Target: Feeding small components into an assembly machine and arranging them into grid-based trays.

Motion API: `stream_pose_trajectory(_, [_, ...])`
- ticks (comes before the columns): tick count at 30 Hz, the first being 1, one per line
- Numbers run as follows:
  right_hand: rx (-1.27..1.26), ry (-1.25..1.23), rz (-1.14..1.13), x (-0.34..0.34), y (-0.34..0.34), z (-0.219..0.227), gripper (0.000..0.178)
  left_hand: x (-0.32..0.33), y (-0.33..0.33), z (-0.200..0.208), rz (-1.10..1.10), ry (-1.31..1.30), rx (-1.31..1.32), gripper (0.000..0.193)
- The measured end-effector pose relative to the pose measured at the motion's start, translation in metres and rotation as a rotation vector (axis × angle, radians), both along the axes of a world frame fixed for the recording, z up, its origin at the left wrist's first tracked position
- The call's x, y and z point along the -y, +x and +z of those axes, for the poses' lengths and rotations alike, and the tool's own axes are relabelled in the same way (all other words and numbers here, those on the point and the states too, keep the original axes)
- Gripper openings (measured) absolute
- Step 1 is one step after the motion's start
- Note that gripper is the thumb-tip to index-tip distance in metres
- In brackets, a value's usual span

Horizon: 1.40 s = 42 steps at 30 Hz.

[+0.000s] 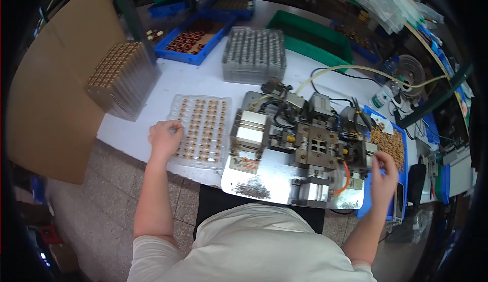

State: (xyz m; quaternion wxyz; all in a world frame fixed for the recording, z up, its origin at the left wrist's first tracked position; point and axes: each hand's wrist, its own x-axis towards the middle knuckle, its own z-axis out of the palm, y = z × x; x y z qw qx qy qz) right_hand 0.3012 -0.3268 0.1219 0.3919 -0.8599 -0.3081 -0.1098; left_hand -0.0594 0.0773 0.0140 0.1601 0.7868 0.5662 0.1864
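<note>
Got left grip over left edge of clear tray, near left on white surface. See fingers curled in, thumb and forefinger tips near each other; can't tell fully closed or slightly parted, can't make out any part between them

Got right grip at right end of metal fixture, just beside right silver block and by blue bin of small brass-coloured parts. See fingers bent, thumb side toward block; can't tell open or closed, can't confirm contact or anything held

Counting: 1 clear tray under left grip, filled with small copper-coloured rings in columns, too many and too small for exact count. 1 fixture, 4 silver blocks around its centre: left, far, right, near. 1 orange tube, near right on fixture. 2 tray stacks: 1 far, 1 left, latter topped with copper-coloured parts. 1 far-left blue bin of red rings, 1 far green bin, 1 bottle far right

Axis: clear tray lying flat, long side near to far, far end leaning slightly right, ring columns along same line
</note>
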Motion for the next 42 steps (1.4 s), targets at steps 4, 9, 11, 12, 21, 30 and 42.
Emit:
stream_pose_trajectory(4, [0.101, -0.010, 0.354, -0.061, -0.021, -0.005, 0.014, 0.006, -0.003, -0.003, -0.011, 0.117, -0.038, 0.016])
stream_pose_trajectory(9, [0.240, -0.104, 0.496, -0.101, -0.023, -0.026, 0.012, 0.018, -0.007, -0.017, -0.063, 0.276, 0.027, 0.016])
stream_pose_trajectory(11, [0.215, -0.171, 0.485, -0.102, -0.022, -0.027, 0.011, 0.031, 0.000, -0.017, -0.060, 0.318, 0.203, 0.022])
stream_pose_trajectory(12, [0.217, -0.176, 0.481, -0.101, -0.020, -0.027, 0.011, 0.040, 0.004, -0.019, -0.063, 0.313, 0.208, 0.022])
stream_pose_trajectory(21, [0.140, -0.229, 0.501, -0.103, -0.017, -0.024, 0.008, 0.100, 0.039, -0.037, -0.143, 0.566, 0.332, 0.031])
stream_pose_trajectory(30, [0.187, -0.283, 0.507, -0.105, -0.018, -0.022, 0.007, 0.100, 0.035, -0.034, -0.146, 0.498, 0.424, 0.031])
stream_pose_trajectory(42, [0.280, -0.321, 0.573, -0.107, -0.015, -0.022, 0.010, 0.108, 0.089, 0.035, -0.321, 0.551, 0.612, 0.027])
